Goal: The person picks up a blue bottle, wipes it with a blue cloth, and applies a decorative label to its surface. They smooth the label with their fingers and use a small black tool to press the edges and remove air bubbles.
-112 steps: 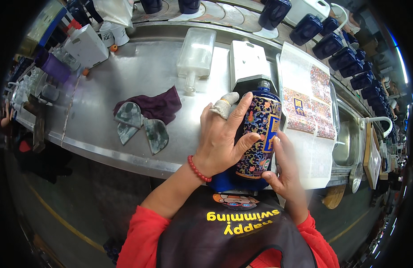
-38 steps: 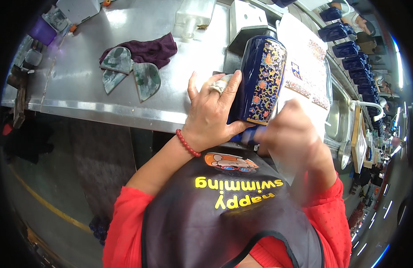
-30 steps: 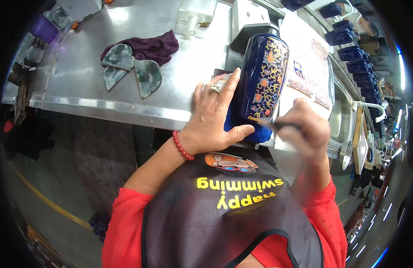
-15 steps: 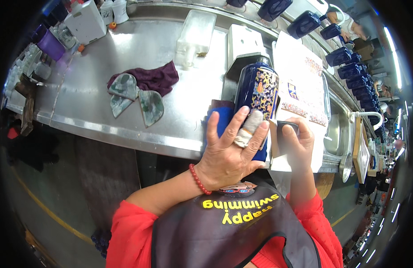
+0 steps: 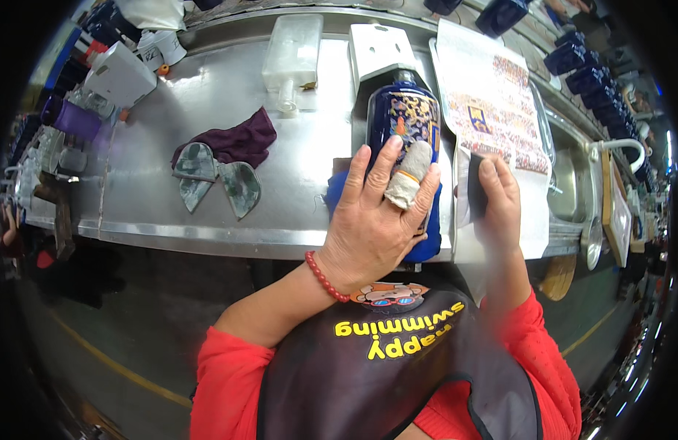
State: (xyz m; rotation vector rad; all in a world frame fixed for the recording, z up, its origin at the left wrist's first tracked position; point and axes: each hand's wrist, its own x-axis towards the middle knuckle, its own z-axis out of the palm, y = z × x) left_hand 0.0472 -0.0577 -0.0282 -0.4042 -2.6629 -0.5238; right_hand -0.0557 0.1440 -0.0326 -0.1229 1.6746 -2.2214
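Observation:
A dark blue glass bottle (image 5: 383, 110) with a gold and multicoloured floral pattern lies on a blue cloth (image 5: 337, 192) at the counter's front, neck pointing away. My left hand (image 5: 376, 227) rests on its lower part, fingers spread over the pattern; one finger wears a grey-white cloth finger cover (image 5: 406, 180). Just right of the bottle, my right hand (image 5: 504, 198) pinches a thin dark flat piece, like a scraper (image 5: 476, 183), held upright on edge. It is apart from the bottle, over a white sheet with printed floral bands (image 5: 493, 139). The hand's lower part is blurred.
Left on the metal counter (image 5: 155, 213) lie a purple cloth (image 5: 240, 139) and green-grey marbled flat pieces (image 5: 240, 189). Behind stand a clear bottle (image 5: 293, 51) and a white block (image 5: 383, 50). A sink (image 5: 570, 187) with a white tap (image 5: 625, 144) lies right.
My right hand has moved slightly away from the bottle, turning the dark piece upright. My left hand stays spread on the bottle. The whole view has shifted a little.

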